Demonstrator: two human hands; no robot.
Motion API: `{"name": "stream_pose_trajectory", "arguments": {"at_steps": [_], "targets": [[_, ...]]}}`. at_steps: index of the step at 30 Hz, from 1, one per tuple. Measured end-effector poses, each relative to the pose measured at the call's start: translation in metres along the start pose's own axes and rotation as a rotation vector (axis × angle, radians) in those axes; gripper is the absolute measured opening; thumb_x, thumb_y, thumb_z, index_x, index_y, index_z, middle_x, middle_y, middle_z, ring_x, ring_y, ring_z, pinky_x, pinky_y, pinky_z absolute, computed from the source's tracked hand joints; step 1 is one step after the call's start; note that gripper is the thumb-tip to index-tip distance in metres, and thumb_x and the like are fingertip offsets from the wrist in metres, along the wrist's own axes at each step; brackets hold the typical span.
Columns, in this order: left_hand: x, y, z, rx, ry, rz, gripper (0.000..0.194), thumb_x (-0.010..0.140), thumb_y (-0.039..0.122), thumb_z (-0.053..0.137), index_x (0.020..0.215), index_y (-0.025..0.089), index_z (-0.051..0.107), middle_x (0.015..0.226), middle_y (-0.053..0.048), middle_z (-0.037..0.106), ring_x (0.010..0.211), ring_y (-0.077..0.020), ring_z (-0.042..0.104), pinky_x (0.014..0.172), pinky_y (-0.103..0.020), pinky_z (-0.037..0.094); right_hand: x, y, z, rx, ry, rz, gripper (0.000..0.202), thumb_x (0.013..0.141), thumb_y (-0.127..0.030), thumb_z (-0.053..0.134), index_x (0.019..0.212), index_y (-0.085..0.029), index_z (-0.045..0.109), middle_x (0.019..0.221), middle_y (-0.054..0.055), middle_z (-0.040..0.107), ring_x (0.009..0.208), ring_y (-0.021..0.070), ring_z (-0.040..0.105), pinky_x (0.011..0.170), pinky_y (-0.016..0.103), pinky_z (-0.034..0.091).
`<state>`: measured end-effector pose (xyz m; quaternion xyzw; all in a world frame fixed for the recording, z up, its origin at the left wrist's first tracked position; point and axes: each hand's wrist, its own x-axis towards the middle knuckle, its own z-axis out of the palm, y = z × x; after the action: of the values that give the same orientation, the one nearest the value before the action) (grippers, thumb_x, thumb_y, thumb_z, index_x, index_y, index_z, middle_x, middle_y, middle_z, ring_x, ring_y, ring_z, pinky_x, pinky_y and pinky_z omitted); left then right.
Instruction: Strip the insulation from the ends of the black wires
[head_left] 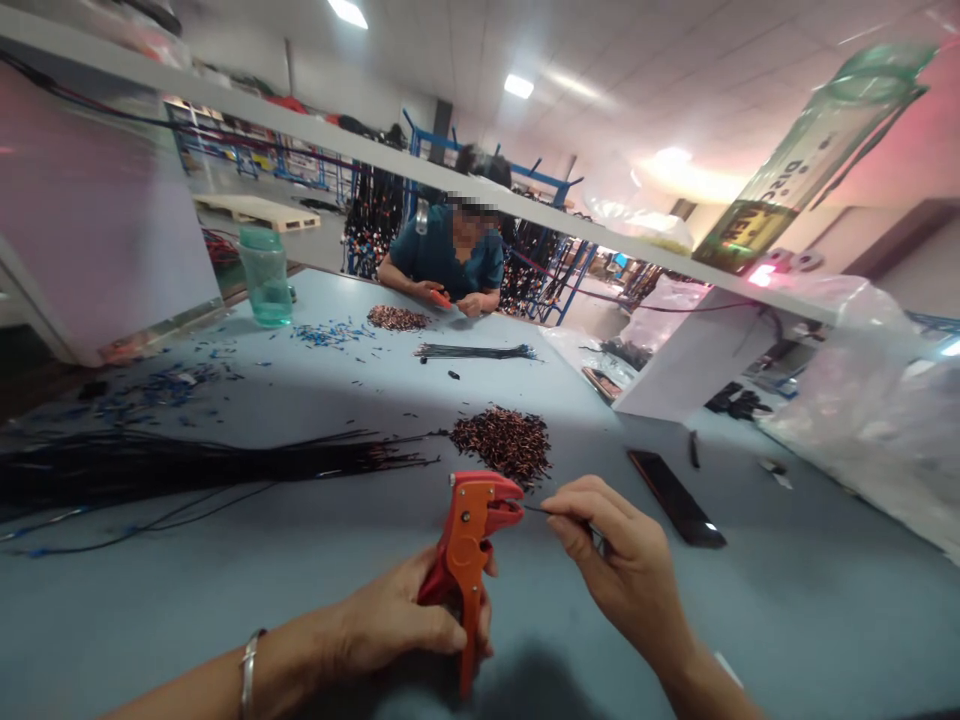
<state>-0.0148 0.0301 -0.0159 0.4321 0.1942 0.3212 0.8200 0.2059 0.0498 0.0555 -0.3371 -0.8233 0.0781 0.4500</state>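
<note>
My left hand (420,610) is wrapped round the handles of an orange and red wire stripper (469,540), held upright with its jaws facing right. Between thumb and fingertips, my right hand (622,560) pinches a thin black wire (534,509). The wire's end reaches toward the stripper's jaws; whether it touches them I cannot tell. Just behind the tool lies a heap of small black and copper-coloured wire offcuts (502,443). A long bundle of black wires (225,462) stretches across the table on the left.
Across the table (337,390), a co-worker (442,260) holds an orange tool. Blue scraps (165,390) lie at left near a green bottle (265,280). A phone (675,497) rests at right. Overhead, a shelf (600,225) carries a tilted bottle (810,160).
</note>
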Motion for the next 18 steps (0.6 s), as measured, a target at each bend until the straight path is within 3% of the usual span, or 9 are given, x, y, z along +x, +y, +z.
{"name": "stream_pose_trajectory", "arguments": {"at_steps": [6,10,14,18], "targets": [[-0.002,-0.001,0.003,-0.037,-0.032,-0.036,0.046,0.060,0.003,0.058,0.103,0.018,0.050,0.085,-0.001,0.065,0.078,-0.0204,0.068,0.070,-0.034,0.052,-0.016,0.007,0.010,-0.130,0.157,-0.032,0.016,0.089,-0.006,0.058,0.092,-0.019,0.067,0.086,0.004,0.061,0.072,0.0125,0.061,0.057,0.019,0.049],[-0.002,-0.007,-0.004,-0.090,-0.074,-0.015,0.055,0.063,0.006,0.062,0.114,0.020,0.050,0.089,-0.002,0.066,0.075,-0.0182,0.068,0.068,-0.032,0.052,-0.021,0.010,0.013,-0.120,0.131,-0.047,0.019,0.088,-0.003,0.057,0.094,-0.018,0.067,0.085,0.005,0.060,0.073,0.0135,0.061,0.061,0.022,0.051],[-0.001,-0.010,-0.009,-0.079,-0.122,0.004,0.055,0.067,0.011,0.068,0.119,0.020,0.049,0.100,-0.008,0.070,0.074,-0.0171,0.069,0.069,-0.030,0.050,-0.024,0.009,0.015,-0.117,0.136,-0.068,0.022,0.087,-0.001,0.056,0.098,-0.017,0.067,0.085,0.005,0.058,0.068,0.0122,0.058,0.054,0.021,0.048],[-0.002,-0.006,-0.006,-0.082,-0.132,-0.017,0.051,0.069,0.014,0.070,0.116,0.019,0.049,0.089,-0.006,0.071,0.067,-0.0151,0.066,0.064,-0.027,0.048,-0.027,0.010,0.016,-0.122,0.144,-0.062,0.024,0.087,0.000,0.057,0.100,-0.017,0.068,0.083,0.004,0.056,0.060,0.0102,0.053,0.047,0.020,0.043]]}}
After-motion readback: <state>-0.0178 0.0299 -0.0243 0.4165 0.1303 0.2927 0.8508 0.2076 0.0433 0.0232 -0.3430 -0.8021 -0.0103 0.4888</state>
